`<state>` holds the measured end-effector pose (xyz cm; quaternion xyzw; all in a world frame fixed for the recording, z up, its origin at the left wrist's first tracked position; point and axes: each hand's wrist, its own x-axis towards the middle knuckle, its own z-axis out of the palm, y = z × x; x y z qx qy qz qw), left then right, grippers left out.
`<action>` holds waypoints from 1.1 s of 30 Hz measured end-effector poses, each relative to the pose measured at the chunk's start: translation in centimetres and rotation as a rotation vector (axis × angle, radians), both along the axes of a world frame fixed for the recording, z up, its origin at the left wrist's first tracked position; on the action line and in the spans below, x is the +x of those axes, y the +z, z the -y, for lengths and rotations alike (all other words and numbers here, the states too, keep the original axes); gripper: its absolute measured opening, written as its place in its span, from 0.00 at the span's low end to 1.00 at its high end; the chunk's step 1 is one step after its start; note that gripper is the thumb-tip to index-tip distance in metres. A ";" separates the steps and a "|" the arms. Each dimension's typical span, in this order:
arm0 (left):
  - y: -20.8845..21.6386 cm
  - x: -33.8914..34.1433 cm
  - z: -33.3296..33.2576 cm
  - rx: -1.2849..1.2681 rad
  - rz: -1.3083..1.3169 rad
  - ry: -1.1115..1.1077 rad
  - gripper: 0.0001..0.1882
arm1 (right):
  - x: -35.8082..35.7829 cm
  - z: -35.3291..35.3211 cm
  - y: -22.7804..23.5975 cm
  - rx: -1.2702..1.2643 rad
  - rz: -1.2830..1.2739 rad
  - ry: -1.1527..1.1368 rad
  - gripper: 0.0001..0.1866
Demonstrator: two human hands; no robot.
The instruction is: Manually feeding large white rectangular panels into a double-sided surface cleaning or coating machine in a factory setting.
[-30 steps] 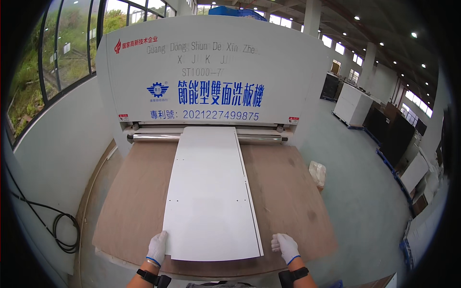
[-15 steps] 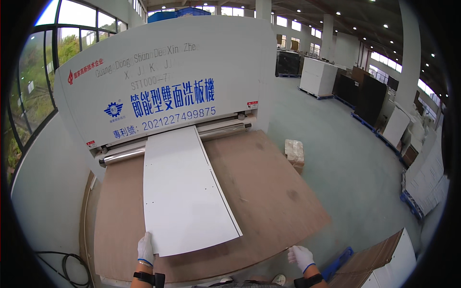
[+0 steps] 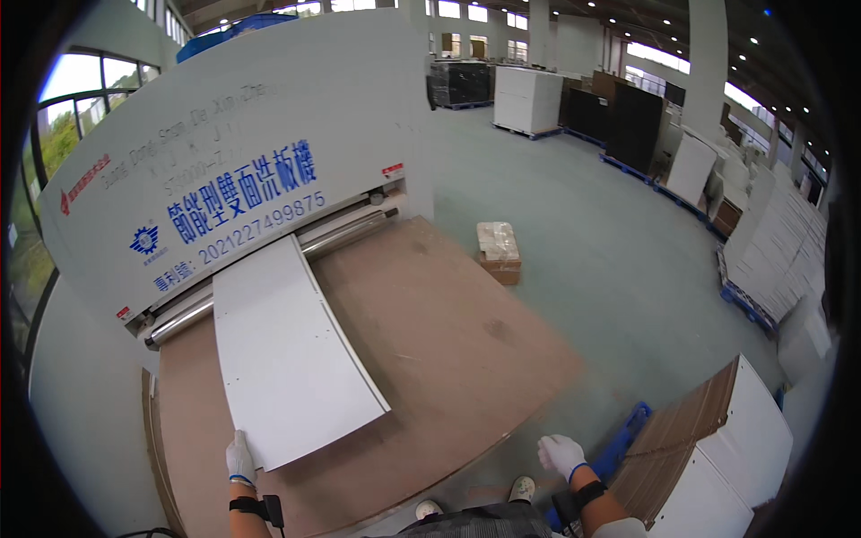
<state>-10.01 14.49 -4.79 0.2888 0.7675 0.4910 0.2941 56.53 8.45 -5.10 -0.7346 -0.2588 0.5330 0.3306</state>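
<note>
The left hand (image 3: 240, 457), in a white glove, pinches the near left corner of a white panel (image 3: 291, 359), its fingers along the panel's edge; the fingertips underneath are hidden. The right hand (image 3: 562, 455), also gloved, is apart from the panel with its fingers curled loosely; I cannot tell whether they press together. The panel slants over a brown table (image 3: 430, 341), its far end across a shiny metal roller (image 3: 350, 230) at the front of a large white machine (image 3: 359, 99). Just beyond the right hand, a blue pallet (image 3: 623, 439) shows beside a stack of white-faced boards (image 3: 744, 430) with brown edges. Past the table's right side, a carton (image 3: 499, 272) with a wrapped white bundle (image 3: 497, 240) on top sits on the grey-green floor (image 3: 610, 269).
</note>
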 end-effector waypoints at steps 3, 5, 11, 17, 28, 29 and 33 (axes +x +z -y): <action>1.2 -0.9 -0.7 -0.150 -0.533 0.058 0.22 | 4.6 1.6 -1.4 -0.001 0.121 -0.003 0.16; 3.2 0.5 -0.9 -0.348 -0.739 0.134 0.28 | 8.8 2.2 -2.3 -0.019 0.317 -0.002 0.19; 10.3 14.4 0.5 -0.032 -1.444 0.123 0.30 | 24.1 4.4 -2.0 -0.220 0.780 -0.284 0.23; 16.0 34.7 -3.8 0.266 -1.404 -0.118 0.33 | 40.3 12.4 0.7 -0.646 1.118 -0.684 0.18; 16.4 58.8 -8.5 0.656 -1.158 -0.660 0.35 | 52.3 18.1 2.0 -0.740 1.130 -0.620 0.16; 16.5 60.3 -8.5 0.671 -1.140 -0.715 0.34 | 52.6 18.2 1.7 -0.737 1.170 -0.548 0.16; 16.8 64.1 -8.8 0.706 -1.146 -0.782 0.33 | 52.4 17.2 3.6 -0.691 1.108 -0.476 0.17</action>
